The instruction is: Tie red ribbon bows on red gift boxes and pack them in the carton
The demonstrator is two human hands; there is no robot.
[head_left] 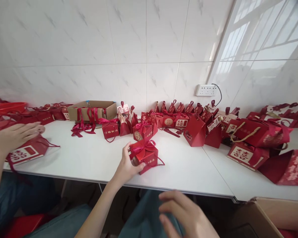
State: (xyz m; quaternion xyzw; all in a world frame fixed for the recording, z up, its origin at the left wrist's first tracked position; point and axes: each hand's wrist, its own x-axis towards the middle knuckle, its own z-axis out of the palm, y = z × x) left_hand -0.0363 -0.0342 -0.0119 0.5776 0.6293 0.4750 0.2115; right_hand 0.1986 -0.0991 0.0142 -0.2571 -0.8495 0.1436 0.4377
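Note:
My left hand (126, 167) reaches onto the white table (89, 158) and grips a small red gift box (146, 157) with a red ribbon bow, thumb on its near side and fingers on its left edge. Fingers loosely spread and curved, my right hand (182, 211) hovers below the table's front edge over my lap and holds nothing. Further back stand more small red ribboned boxes (142, 130).
Another person's hand (16, 135) lies flat on a red box (27, 152) at the far left. Red gift boxes and bags (250, 135) line the tiled wall. An open cardboard box (94, 110) sits at the back, another carton (265, 218) at bottom right. A wall socket (205, 90) is above.

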